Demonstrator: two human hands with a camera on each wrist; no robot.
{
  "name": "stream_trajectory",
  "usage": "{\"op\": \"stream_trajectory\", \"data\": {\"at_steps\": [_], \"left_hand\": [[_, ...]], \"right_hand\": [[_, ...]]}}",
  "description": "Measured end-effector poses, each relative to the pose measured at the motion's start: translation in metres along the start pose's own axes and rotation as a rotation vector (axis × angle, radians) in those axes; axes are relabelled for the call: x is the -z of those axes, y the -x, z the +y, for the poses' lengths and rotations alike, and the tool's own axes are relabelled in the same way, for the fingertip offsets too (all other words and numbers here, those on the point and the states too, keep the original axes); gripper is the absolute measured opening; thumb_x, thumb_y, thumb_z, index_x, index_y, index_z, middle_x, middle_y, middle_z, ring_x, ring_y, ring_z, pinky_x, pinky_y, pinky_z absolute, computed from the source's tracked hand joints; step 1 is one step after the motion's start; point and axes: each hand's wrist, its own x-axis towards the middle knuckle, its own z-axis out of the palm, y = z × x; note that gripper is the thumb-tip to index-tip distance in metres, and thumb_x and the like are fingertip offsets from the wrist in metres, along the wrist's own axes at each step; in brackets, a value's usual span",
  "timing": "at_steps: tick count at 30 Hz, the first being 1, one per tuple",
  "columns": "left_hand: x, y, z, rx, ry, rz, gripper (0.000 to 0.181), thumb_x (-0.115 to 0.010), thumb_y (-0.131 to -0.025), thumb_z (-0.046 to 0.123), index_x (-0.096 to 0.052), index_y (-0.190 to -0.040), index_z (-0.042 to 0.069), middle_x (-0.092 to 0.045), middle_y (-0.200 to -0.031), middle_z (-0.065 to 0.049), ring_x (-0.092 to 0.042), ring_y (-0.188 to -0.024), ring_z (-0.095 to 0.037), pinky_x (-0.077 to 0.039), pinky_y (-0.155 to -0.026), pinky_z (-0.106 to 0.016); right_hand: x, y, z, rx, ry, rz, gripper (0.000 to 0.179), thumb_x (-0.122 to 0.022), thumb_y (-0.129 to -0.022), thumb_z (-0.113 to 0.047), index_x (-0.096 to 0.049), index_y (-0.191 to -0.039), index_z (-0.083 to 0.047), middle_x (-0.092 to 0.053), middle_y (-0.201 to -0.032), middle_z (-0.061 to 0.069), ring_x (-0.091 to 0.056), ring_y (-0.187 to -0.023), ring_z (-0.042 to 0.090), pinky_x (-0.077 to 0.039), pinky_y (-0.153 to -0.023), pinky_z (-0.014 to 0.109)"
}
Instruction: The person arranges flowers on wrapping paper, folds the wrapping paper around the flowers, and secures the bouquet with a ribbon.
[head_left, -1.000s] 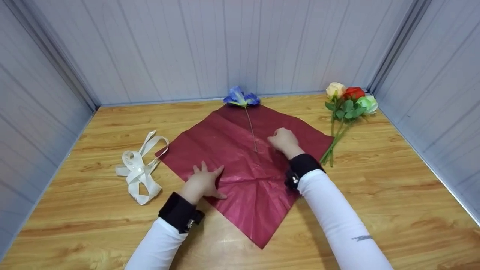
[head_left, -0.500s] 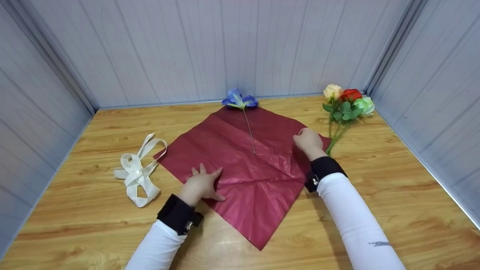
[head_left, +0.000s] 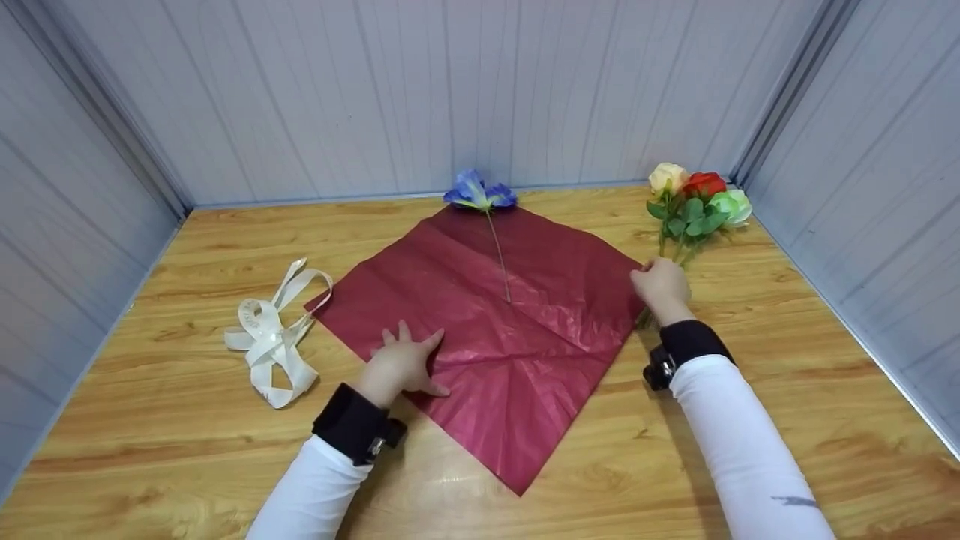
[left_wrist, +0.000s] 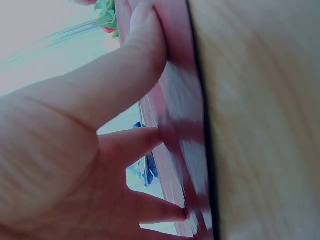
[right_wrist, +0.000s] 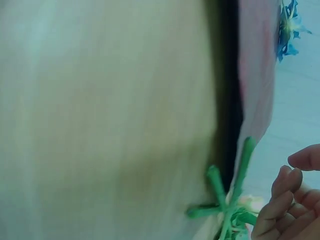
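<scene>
Counted on the wooden tabletop [head_left: 750,375]: one dark red wrapping sheet [head_left: 487,330], one blue flower [head_left: 478,195] lying on it, three roses [head_left: 694,199] (peach, red, pale green) at far right, one cream ribbon [head_left: 274,337] at left. Left hand [head_left: 401,365] flat, fingers spread wide, pressing the sheet's near-left part. Right hand [head_left: 660,287] at the sheet's right corner over the green rose stems, fingers loosely curled; cannot tell whether they hold anything

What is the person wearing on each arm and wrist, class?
Both arms are in long white sleeves. The right sleeve bears a small grey mark near the elbow. Each wrist carries a wide black band with a small dark device clipped on: left band, right band. Both hands are bare.
</scene>
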Motion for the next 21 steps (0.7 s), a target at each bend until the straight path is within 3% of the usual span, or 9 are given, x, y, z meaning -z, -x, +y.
{"op": "stream_trajectory", "data": {"at_steps": [7, 16, 19, 21], "left_hand": [[0.001, 0.002, 0.000, -0.009, -0.003, 0.006, 0.095, -0.081, -0.072, 0.042, -0.030, -0.149, 0.019, -0.007, -0.149, -0.040, -0.009, -0.134, -0.062, -0.023, -0.098, -0.074], [0.001, -0.001, 0.000, -0.013, -0.003, 0.007, 0.095, -0.080, -0.072, 0.042, -0.029, -0.150, 0.020, -0.005, -0.149, -0.040, -0.007, -0.133, -0.063, -0.022, -0.097, -0.075], [0.001, -0.001, -0.001, -0.016, -0.004, 0.007, 0.095, -0.080, -0.072, 0.042, -0.029, -0.150, 0.020, -0.006, -0.149, -0.040, -0.008, -0.133, -0.063, -0.023, -0.096, -0.076], [0.000, -0.002, -0.001, -0.016, -0.004, 0.003, 0.095, -0.080, -0.073, 0.042, -0.029, -0.150, 0.020, -0.006, -0.149, -0.039, -0.008, -0.133, -0.063, -0.023, -0.096, -0.076]], "right_hand": [[-0.001, 0.001, 0.013, -0.030, 0.010, -0.016, 0.028, -0.046, -0.090, -0.028, -0.058, -0.095, -0.004, -0.061, -0.104, 0.017, -0.057, -0.090, 0.031, -0.042, -0.069, 0.036], [-0.001, 0.003, 0.024, -0.043, 0.037, -0.036, 0.031, -0.053, -0.088, -0.034, -0.046, -0.070, -0.011, -0.049, -0.071, 0.004, -0.051, -0.065, 0.021, -0.037, -0.056, 0.028], [-0.001, 0.005, 0.026, -0.041, 0.049, -0.057, 0.034, -0.055, -0.087, -0.037, -0.053, -0.071, -0.007, -0.058, -0.075, 0.011, -0.055, -0.066, 0.024, -0.042, -0.058, 0.029], [-0.001, 0.007, 0.027, -0.046, 0.051, -0.076, 0.038, -0.055, -0.087, -0.038, -0.061, -0.079, -0.001, -0.064, -0.089, 0.020, -0.058, -0.073, 0.027, -0.045, -0.063, 0.031]]}}
